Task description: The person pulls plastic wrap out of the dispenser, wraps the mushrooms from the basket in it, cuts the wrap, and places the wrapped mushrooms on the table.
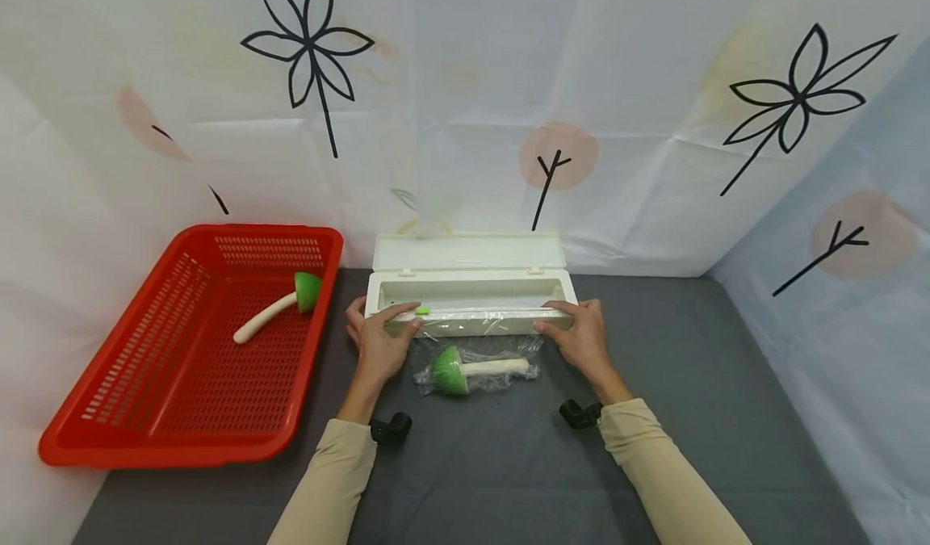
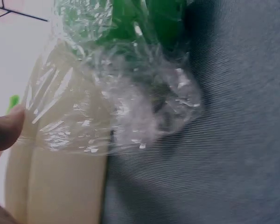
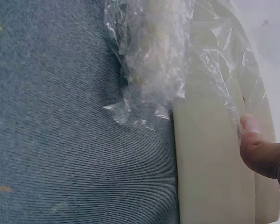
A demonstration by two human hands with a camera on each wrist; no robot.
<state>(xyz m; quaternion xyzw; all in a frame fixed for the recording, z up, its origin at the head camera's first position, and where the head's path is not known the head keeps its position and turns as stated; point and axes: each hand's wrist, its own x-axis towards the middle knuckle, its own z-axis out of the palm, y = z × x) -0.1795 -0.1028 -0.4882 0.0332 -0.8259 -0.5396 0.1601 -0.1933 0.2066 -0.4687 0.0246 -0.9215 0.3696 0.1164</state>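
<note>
- Cling film (image 1: 475,324) is pulled out of the cream dispenser box (image 1: 472,299) and draped over a green-capped toy mushroom (image 1: 465,370) lying on the grey counter (image 1: 508,464) just in front of the box.
- My left hand (image 1: 378,343) is on the box's left front edge, thumb pressing down next to the little green slider (image 1: 421,311). My right hand (image 1: 577,335) is on the right front edge, fingers resting along the rim. Both are touching the box; neither looks wrapped around it.
- What worries me: the film is all crumpled around the mushroom. My guess is that if the box lifts or skids, the sheet will drag the mushroom along or bunch up instead of parting cleanly. Uneven pressure from my two hands could also leave a ragged tear.
- The head view is the only one showing the lid standing open, the red basket (image 1: 109,440) off to the left and the second mushroom (image 1: 279,303) inside it.
- The left wrist view gets in close on the wrinkled film (image 2: 130,112) against the box front, which the head view barely resolves. The right wrist view shows my thumb (image 3: 259,149) on the box edge with film (image 3: 154,70) trailing over it.
</note>
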